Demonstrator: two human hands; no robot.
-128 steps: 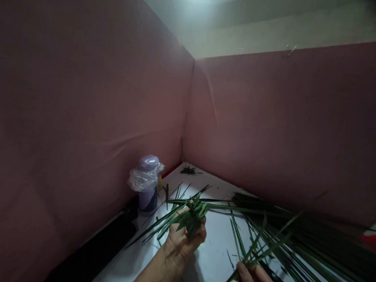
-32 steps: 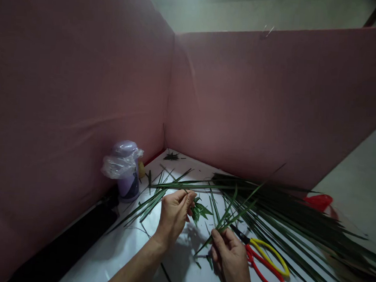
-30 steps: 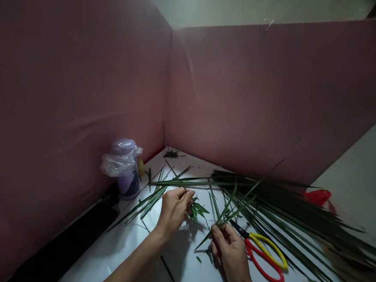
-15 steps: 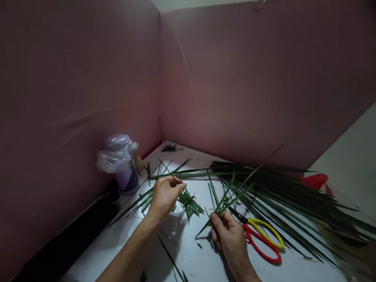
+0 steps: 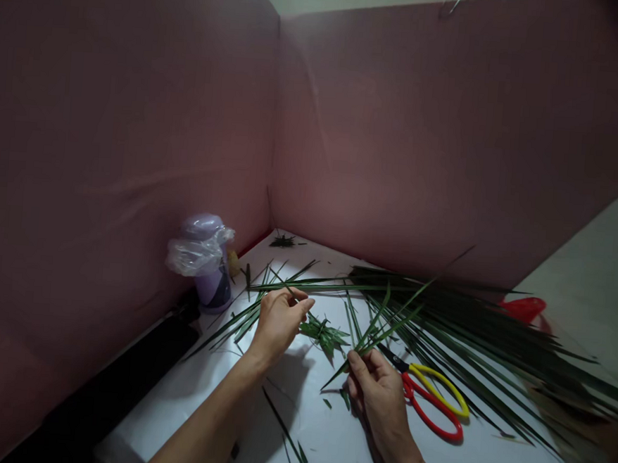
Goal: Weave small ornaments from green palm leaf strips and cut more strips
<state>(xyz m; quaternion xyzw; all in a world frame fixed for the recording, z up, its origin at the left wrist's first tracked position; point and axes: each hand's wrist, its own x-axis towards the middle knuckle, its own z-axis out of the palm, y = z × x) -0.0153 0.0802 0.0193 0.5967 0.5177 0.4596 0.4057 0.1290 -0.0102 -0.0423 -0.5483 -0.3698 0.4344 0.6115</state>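
My left hand (image 5: 277,319) hovers over the white table (image 5: 326,444) with fingers curled in a pinch; nothing shows between them. Just to its right lies a small folded green leaf piece (image 5: 324,330). My right hand (image 5: 375,390) is closed on a few narrow green leaf strips (image 5: 381,325) that fan up and away from it. A large pile of long green leaves (image 5: 471,334) spreads across the table behind and to the right.
Scissors with red and yellow handles (image 5: 432,402) lie right of my right hand. A purple container wrapped in clear plastic (image 5: 207,260) stands at the left by the pink partition (image 5: 135,142). A red object (image 5: 523,308) sits far right. Leaf scraps (image 5: 289,438) lie near.
My left hand has let go of the folded leaf piece, which now lies on the table beside it. My right hand still holds the strips. The view tilted downward.
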